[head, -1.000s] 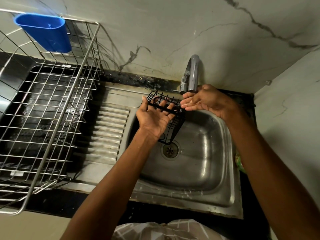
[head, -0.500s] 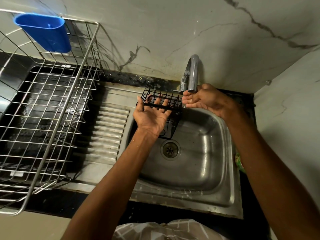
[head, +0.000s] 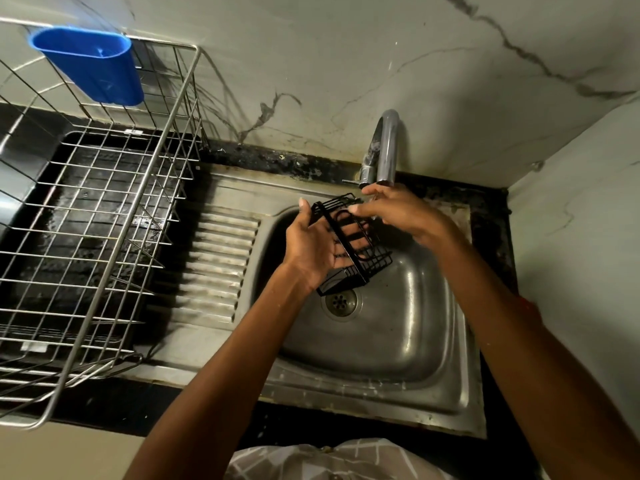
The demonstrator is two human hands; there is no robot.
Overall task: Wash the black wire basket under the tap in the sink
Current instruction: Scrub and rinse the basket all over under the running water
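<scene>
- Far left, on the black counter (head: 104,414): large steel dish rack (head: 93,216), with a blue plastic cutlery holder (head: 90,65) hooked on its back rail.
- Just right of the rack: ribbed drainboard (head: 214,265) of the steel sink (head: 398,341), running up to the basin's left edge.
- Over the basin's left part: left hand (head: 311,251), palm up and turned toward the camera, thumb raised at the upper left, fingers (head: 356,237) stretched fairly straight behind the wires; supporting the basket from below rather than clenched round it.
- On that hand: black wire basket (head: 349,247), tilted, one end up near the spout, the other down just above the drain (head: 340,301); held in the air, clear of the basin floor.
- Above and right of the basket: chrome tap (head: 386,150), curving forward from the marble wall (head: 346,64), spout ending directly over the right hand.
- Under the spout: right hand (head: 398,213), fingers extended leftward and loosely together, tips touching the basket's upper end; whether pinching a wire or only rubbing it, cannot tell.
- Water stream itself too faint to make out.
</scene>
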